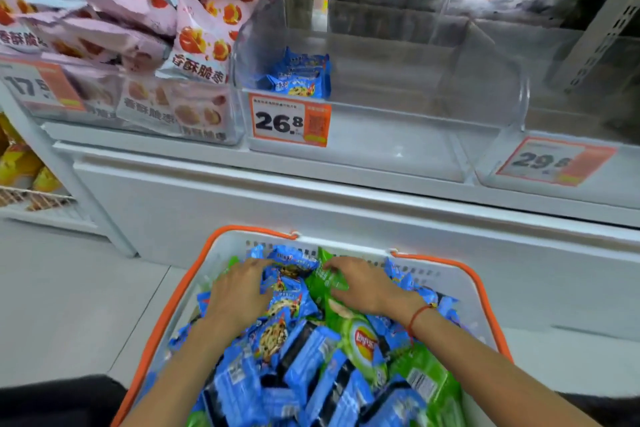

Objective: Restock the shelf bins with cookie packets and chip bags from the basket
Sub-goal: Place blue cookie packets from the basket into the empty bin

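White shelf (311,191), clear curved plastic bins (381,135); the middle one holds few blue cookie packets (298,76). White perforated basket (446,274), orange-rimmed, heaped with crinkly blue packets and glossy green chip bags (360,340). Left hand (239,295) flat on packets; right hand (363,284), fingers spread, pressing a green bag.

2 hands (239,295), 1 basket (221,246), 3 price tags (290,120), approx 3 green chip bags (360,336)

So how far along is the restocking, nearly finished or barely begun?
Barely begun. A few blue cookie packets already sit in the middle bin. The left hand rests on cookie packets in the basket; the right hand touches a green chip bag. The basket looks full, and the right bin appears empty.
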`<move>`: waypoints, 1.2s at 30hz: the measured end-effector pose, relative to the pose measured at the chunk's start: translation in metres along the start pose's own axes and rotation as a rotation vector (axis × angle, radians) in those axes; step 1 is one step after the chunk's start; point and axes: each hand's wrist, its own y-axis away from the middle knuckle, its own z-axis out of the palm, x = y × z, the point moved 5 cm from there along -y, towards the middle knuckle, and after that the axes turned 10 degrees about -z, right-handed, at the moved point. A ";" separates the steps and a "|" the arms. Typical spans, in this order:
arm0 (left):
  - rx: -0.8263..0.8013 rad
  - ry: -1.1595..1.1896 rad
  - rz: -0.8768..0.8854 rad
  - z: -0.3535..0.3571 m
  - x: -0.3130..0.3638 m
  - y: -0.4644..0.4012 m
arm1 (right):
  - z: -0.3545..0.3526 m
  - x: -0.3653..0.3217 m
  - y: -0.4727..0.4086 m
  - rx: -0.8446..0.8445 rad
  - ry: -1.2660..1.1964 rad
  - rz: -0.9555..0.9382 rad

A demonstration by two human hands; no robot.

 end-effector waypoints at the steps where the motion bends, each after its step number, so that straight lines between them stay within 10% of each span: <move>1: -0.031 -0.106 0.018 0.009 -0.003 -0.001 | 0.009 0.000 -0.001 -0.008 0.008 -0.027; 12: -0.150 -0.024 0.046 0.016 -0.009 -0.017 | 0.060 -0.020 -0.033 -0.007 -0.215 0.035; 22: -0.307 0.710 0.049 -0.029 0.018 -0.014 | -0.026 -0.007 -0.002 0.250 -0.793 0.153; 36: 0.183 1.087 0.401 -0.146 0.069 0.021 | -0.160 -0.077 0.033 0.676 -0.446 -0.254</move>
